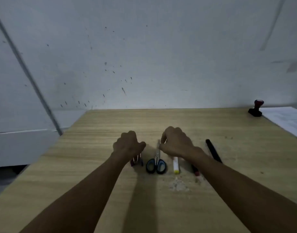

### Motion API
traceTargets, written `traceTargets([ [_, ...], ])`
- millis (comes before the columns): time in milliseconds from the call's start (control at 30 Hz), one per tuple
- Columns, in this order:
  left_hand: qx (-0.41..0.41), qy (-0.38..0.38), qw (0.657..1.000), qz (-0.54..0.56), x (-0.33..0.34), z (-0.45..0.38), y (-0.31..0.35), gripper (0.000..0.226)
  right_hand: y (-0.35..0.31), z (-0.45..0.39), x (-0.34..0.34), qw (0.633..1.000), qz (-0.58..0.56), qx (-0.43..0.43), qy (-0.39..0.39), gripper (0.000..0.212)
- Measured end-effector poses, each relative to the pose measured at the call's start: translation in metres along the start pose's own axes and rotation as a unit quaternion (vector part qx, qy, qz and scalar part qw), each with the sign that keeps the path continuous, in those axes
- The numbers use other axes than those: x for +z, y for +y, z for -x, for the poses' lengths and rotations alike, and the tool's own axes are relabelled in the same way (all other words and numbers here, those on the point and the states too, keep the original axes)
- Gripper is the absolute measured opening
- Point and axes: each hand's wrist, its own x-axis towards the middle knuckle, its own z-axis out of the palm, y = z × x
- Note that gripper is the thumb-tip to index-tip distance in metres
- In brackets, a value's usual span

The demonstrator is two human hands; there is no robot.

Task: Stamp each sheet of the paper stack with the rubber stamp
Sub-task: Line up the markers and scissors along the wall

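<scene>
Table edges: the wooden table (pixel 110 125) meets the wall at its far edge; its left edge runs diagonally beside a white cabinet (pixel 18 145). From the scissors to the far edge lies bare wood.
Scissors: one pair (pixel 156 163), black handles toward the person, lying between both hands.
Left hand: (pixel 127 144) just left of the scissors, fingers curled over small objects (pixel 136 161); whether it grips them I cannot tell.
Right hand: (pixel 176 142) just right of the scissors, fingers curled; what it holds is hidden.
Pens: right of the scissors, one white-yellow marker (pixel 176 167), one red-tipped pen (pixel 195 170), one black pen (pixel 213 150).
Rubber stamp: one (pixel 256 108), far right of the scissors, near the wall.
Paper stack: one (pixel 285 118), just beside the stamp, at the right border.
</scene>
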Motion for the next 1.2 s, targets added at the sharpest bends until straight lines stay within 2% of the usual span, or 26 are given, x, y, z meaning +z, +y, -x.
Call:
traceTargets([
  [100, -0.033, -0.058, 0.998, -0.018, 0.005, 0.002, -0.003, 0.049, -0.002, -0.001, 0.015, 0.998, 0.053, 0.021, -0.011, 0.023],
  [167, -0.038, -0.085, 0.996, -0.012, 0.011, 0.002, -0.004, 0.044, -0.005, -0.001, 0.026, 0.997, 0.073, 0.028, -0.029, 0.029],
  [267, -0.025, -0.079, 0.996, -0.024, 0.014, 0.003, -0.003, 0.034, -0.010, 0.001, 0.036, 0.994, 0.097, 0.034, -0.025, 0.032],
  [400, -0.024, -0.066, 0.997, -0.010, 0.013, 0.002, -0.005, 0.031, -0.017, 0.002, 0.043, 0.991, 0.113, 0.065, -0.008, 0.029],
  [567, -0.062, -0.072, 0.991, 0.098, 0.013, -0.003, -0.017, 0.027, -0.019, 0.002, 0.046, 0.992, 0.053, 0.118, 0.017, 0.025],
  [800, -0.120, -0.082, 0.925, 0.352, 0.002, -0.015, -0.038, 0.032, -0.028, 0.001, 0.050, 0.991, 0.027, 0.133, -0.019, 0.026],
  [1000, -0.100, -0.075, 0.903, 0.410, -0.010, -0.020, -0.056, 0.035, -0.036, -0.004, 0.047, 0.992, 0.009, 0.121, -0.030, 0.014],
  [1200, -0.159, -0.048, 0.863, 0.477, -0.018, -0.030, -0.082, 0.039, -0.053, -0.028, 0.058, 0.980, -0.117, 0.157, -0.021, 0.014],
])
